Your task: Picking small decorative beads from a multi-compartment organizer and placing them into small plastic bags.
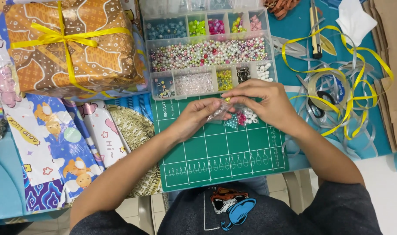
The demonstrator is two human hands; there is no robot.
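I look down on a counter [6, 182] covered in blue, very full of craft things. A green cutting mat [220, 152] with a white grid lies in the middle, near the front edge. Just behind the mat stands a clear bead organizer box [209, 52], with many compartments; the long middle one holds mixed pastel pearls, the smaller ones hold blue, green, pink, yellow and white beads. To the left I see a gift box [72, 43] wrapped in brown patterned paper and tied with a yellow ribbon, and in front of it sheets of wrapping paper [54, 143] with cartoon animals. To the right, loose yellow and silver ribbon [346, 87] lies in curls around a tape roll [324, 89], and brown cardboard [392, 65] is at the far edge. Below the counter a pale tiled floor shows.

Both hands meet over the back part of the mat. My left hand [196, 117] is half closed and pinches a small clear plastic bag [219, 113] with its fingertips. My right hand [263, 102] is curved over it, fingers together, and pinches a tiny yellow bead [227, 99] at the bag's top. Under the hands, small heaps of teal, pink and white beads [242, 118] rest on the mat.
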